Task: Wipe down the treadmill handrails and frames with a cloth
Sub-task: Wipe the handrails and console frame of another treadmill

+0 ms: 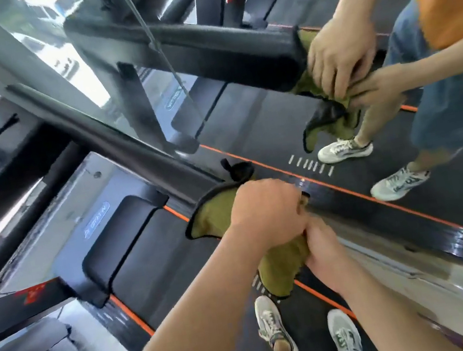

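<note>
On my feed the handrail (114,133) entered from the upper left as a dark bar. Its long axis slanted down and to the right, and its near end was under the hands. Below it lay the treadmill belt (151,248) with its orange edge line.

The olive cloth (215,217) was draped over that near end of the rail, with one black-edged corner flaring out to the left. The left hand (266,209) sat on top of it, fingers curled down over cloth and rail together. Everything left to wipe on this bar ran up and to the left of that hand, away from the body. I judged the left hand was the one to slide along the axis, since it was already on the rail.

Just to the right and lower, touching the left hand, the right hand (324,251) was closed on the tail of the cloth, which hung down toward the shoes (274,326). This hand was on the cloth only, off the bar. I thought the tail needed gathering or letting go before a long stroke, or it would drag.

Farther right, a mirror (243,106) repeated the same pose, and a glossy black bar (414,225) ran along its foot. I could not tell what part of the machine that bar was.
</note>
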Available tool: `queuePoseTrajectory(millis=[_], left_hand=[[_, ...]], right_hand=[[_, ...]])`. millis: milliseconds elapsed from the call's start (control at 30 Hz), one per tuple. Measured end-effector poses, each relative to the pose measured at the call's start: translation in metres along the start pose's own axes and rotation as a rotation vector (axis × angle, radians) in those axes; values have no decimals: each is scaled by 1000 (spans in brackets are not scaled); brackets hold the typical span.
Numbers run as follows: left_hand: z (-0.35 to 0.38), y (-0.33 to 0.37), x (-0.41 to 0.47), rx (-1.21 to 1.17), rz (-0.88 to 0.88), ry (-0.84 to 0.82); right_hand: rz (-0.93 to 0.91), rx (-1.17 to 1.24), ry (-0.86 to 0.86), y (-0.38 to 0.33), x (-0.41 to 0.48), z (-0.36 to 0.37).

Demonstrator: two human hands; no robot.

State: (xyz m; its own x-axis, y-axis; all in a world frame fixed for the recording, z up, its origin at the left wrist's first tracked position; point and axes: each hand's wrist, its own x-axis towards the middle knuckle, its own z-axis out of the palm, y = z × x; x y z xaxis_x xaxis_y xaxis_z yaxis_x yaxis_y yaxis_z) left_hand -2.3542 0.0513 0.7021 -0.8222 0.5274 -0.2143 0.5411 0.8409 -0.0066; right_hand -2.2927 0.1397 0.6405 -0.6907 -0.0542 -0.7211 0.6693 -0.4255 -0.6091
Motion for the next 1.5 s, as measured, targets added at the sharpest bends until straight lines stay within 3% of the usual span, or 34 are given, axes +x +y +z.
queuePoseTrajectory(millis=[133, 200, 267, 333, 433, 500, 533, 600, 667, 700, 733, 800, 867, 967, 1033, 1133, 1233, 1300, 1400, 1500], left_hand=[[-14, -19, 27, -419, -96, -17], [-19, -23, 34, -738, -144, -10], [-23, -20, 31, -1077, -178, -44], [-21, -20, 26, -1231, -216, -36], [-18, -14, 10, -1280, -280, 59], [-19, -9, -10, -1076, -207, 124], [-21, -9, -22, -895, -172, 160], [-20, -29, -40, -639, -224, 311], [-7, -70, -43, -526, -345, 483], [4, -90, -38, -471, -386, 497], [15, -104, -34, -392, -414, 464], [37, -115, -28, -303, -432, 419], [43, -114, -24, -310, -443, 447], [43, -111, -23, -310, -459, 534], [43, -110, -21, -348, -481, 567], [47, -104, -21, -385, -530, 594], [39, -111, -18, -571, -495, 627], [22, -117, -24, -974, -528, 746], [18, -114, -49, -1365, -813, 961], [37, -101, -72, -1628, -925, 959]], right_hand=[[-261, -398, -76, -10, -23, -23], [-374, -525, -83, -27, -31, -33], [-459, -345, -140, -48, -47, -32], [-528, -87, -192, -67, -57, -28], [-598, 101, -290, -76, -55, -25], [-609, 44, -373, -72, -50, -21], [-606, -86, -384, -68, -45, -17], [-593, -572, -410, -55, -30, 0], [-674, -1094, -269, -43, -10, 26], [-731, -1214, -182, -44, 0, 41], [-761, -1216, -143, -48, 14, 55], [-642, -1164, -223, -63, 42, 79], [-464, -1003, -341, -76, 62, 90], [-410, -827, -331, -65, 59, 64], [-447, -797, -182, -41, 36, 34], [-842, -870, 46, -8, 4, 14], [-1155, -1305, 172, -2, 1, 30], [-1348, -1601, 190, -11, 1, 51], [-1368, -1857, 94, -25, 12, 98], [-1329, -1994, 61, -35, 29, 148]])
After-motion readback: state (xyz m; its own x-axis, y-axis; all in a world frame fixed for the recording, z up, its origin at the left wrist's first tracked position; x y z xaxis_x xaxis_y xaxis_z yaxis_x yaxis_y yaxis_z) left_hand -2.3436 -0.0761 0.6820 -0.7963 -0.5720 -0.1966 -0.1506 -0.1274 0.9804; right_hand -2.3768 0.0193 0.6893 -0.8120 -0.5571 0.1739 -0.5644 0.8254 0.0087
